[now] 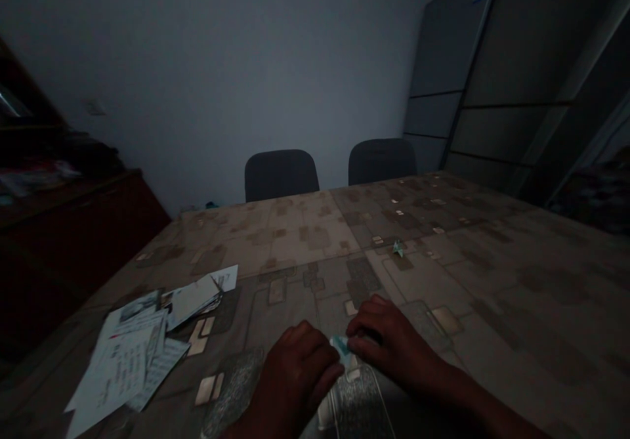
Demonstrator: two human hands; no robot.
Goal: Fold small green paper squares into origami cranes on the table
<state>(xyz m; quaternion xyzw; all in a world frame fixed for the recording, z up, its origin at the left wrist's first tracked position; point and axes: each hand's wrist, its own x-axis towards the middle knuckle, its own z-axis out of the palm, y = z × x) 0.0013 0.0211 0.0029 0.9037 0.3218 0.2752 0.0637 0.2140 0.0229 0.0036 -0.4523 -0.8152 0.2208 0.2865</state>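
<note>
Teal-and-white small paper piece (340,345), near middle of brown patterned tabletop (300,255), is pinched from opposite sides by left hand (301,368) and right hand (382,339), probably to keep it steady.

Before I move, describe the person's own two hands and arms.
The bare, five-fingered left hand and bare, five-fingered right hand wear no gloves. The slim, bare right forearm shows no sleeve as far as the frame edge; the left forearm is mostly out of view. No cables, watch or bracelet show. Dim light hides nails and small markings.
</note>
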